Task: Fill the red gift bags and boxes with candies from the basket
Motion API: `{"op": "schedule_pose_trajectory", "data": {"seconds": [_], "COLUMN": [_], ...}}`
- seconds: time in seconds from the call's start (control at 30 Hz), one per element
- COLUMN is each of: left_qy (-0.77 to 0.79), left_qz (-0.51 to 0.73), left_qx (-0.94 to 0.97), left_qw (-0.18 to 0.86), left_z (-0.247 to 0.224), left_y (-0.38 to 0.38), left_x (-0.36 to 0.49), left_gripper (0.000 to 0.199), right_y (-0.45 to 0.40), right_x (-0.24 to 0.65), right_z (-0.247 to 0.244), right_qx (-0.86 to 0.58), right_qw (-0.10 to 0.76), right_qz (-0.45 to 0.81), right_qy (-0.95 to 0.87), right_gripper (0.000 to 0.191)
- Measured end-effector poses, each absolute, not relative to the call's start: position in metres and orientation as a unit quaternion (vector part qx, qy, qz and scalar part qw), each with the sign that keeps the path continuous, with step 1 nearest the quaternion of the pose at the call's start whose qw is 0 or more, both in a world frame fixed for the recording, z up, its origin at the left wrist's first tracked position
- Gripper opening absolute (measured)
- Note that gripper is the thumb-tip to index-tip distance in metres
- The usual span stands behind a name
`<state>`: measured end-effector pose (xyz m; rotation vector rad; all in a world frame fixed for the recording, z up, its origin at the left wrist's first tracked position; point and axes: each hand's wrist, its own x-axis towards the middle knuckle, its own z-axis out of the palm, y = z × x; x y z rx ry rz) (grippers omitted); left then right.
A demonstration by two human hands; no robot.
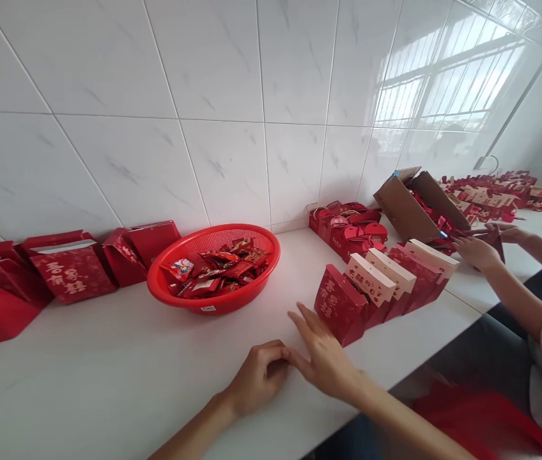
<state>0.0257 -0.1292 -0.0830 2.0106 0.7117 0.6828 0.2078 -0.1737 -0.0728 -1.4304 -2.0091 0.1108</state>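
Note:
My left hand [257,378] is by the white table with its fingers curled in; whatever they may hold is hidden. Touching it at the thumb is my right hand [325,359], open, its fingers stretched toward the near end of a row of gift boxes. The closest of these is a red gift box [338,305] with pale lettering, upright beside my right fingertips. Behind it stand boxes with cream tops, such as one cream-topped box [371,281]. A red plastic basket [213,305] holds several small red packets [225,268] in front of my left hand.
Open red boxes [72,271] line the wall at left. Finished-looking red boxes [348,227] and a tilted cardboard box [402,207] stand at the back right. A co-worker's hands [479,249] hold a dark red item there. More boxes [486,195] fill the far end.

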Motion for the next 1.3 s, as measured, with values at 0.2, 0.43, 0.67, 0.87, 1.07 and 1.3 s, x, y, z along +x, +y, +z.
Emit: {"op": "schedule_pose_trajectory", "data": {"seconds": [0.2, 0.43, 0.67, 0.87, 1.07, 1.3], "left_qy": [0.282, 0.286, 0.294, 0.277, 0.256, 0.409], "left_qz": [0.257, 0.263, 0.249, 0.224, 0.180, 0.107], "left_qx": [0.823, 0.820, 0.817, 0.845, 0.902, 0.887], "left_qw": [0.420, 0.420, 0.429, 0.399, 0.298, 0.185], "left_z": [-0.075, -0.078, -0.077, -0.065, -0.013, 0.062], "left_y": [-0.130, -0.130, -0.131, -0.129, -0.116, -0.112], "left_x": [0.024, 0.024, 0.024, 0.017, -0.010, -0.082], "left_gripper": [0.020, 0.021, 0.021, 0.023, 0.027, 0.028], "right_y": [-0.156, -0.149, -0.137, -0.135, -0.145, -0.142], "right_x": [0.250, 0.292, 0.325, 0.303, 0.223, 0.171], "right_z": [-0.106, -0.099, -0.107, -0.092, -0.066, -0.088], "right_qx": [-0.632, -0.634, -0.657, -0.605, -0.385, -0.262], "right_qw": [0.340, 0.382, 0.415, 0.396, 0.344, 0.268], "right_qz": [0.169, 0.151, 0.111, 0.105, 0.136, 0.154], "right_qy": [-0.675, -0.655, -0.620, -0.683, -0.846, -0.914], "right_gripper": [0.063, 0.041, 0.033, 0.023, 0.022, 0.022]}}
